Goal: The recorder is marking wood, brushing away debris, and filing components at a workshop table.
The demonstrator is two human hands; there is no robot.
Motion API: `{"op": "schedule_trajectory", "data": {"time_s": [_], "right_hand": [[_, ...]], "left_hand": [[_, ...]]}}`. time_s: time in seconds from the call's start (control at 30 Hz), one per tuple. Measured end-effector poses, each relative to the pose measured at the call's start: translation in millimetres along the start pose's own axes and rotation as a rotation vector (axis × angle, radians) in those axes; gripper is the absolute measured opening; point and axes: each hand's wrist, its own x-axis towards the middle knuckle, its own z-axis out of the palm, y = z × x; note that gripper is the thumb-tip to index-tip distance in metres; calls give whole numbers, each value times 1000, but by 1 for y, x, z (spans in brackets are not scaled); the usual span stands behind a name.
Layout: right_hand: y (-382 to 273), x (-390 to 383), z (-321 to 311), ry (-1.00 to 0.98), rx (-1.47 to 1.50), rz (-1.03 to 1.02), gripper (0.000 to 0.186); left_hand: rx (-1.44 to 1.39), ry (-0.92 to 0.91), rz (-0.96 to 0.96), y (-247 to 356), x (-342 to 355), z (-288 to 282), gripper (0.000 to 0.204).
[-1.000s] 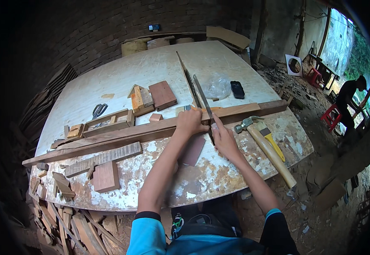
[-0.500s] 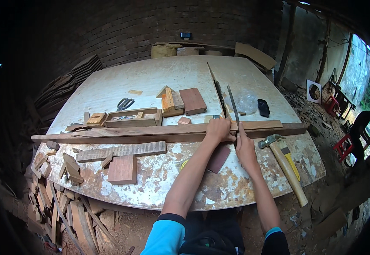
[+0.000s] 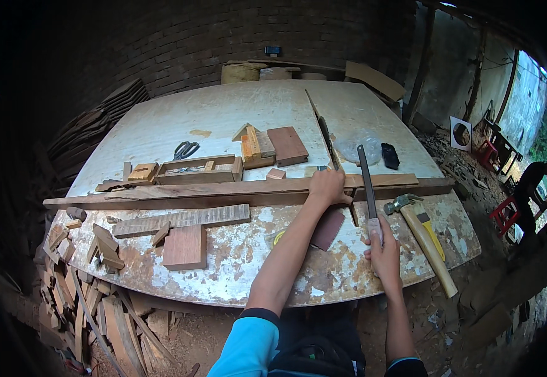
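Observation:
My left hand [image 3: 328,186] is closed over the long wooden beam [image 3: 254,195] that lies across the table, beside the dark slot in the tabletop. My right hand [image 3: 383,248] grips the pale handle of a long, flat, dark metal blade [image 3: 368,179]. Its tip, with a small hole, points away from me; whether it is a file or a saw blade I cannot tell. The blade passes above the beam. A toothed circular saw blade [image 3: 323,131] stands up from the slot beyond my left hand. A dark reddish sheet [image 3: 328,230] lies under my left forearm's right side.
A claw hammer [image 3: 425,245] lies at the right over a yellow tool. Left of my hands are wood blocks [image 3: 184,247] and a ridged board [image 3: 185,222]. Past the beam sit a wooden tray [image 3: 198,173], scissors [image 3: 186,150], blocks and a black object [image 3: 389,156]. A person crouches far right.
My right hand has drawn back toward me and to the right with the metal blade, which has turned to show its broad face. My left hand stays on the beam.

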Motion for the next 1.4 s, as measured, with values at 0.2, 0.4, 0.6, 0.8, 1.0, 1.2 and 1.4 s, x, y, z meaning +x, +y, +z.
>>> {"op": "schedule_trajectory", "data": {"time_s": [0.2,0.4,0.6,0.8,1.0,1.2,1.4], "right_hand": [[-13,-8,-8,141,-260,-112,53],[-13,-21,-4,113,-252,-168,48],[-12,-33,0,96,-371,-161,48],[-18,-26,9,87,-424,-211,41],[-19,48,20,114,-359,-272,40],[-12,-10,7,77,-430,-292,44],[-18,65,28,117,-342,-301,46]], "left_hand": [[11,54,4,2,-3,5,55],[19,1,-11,-2,2,3,56],[16,24,1,6,1,4,56],[4,19,-34,0,-6,1,55],[-11,30,3,4,1,3,52],[-14,15,-7,-2,2,7,55],[-24,19,8,6,3,9,54]]}}
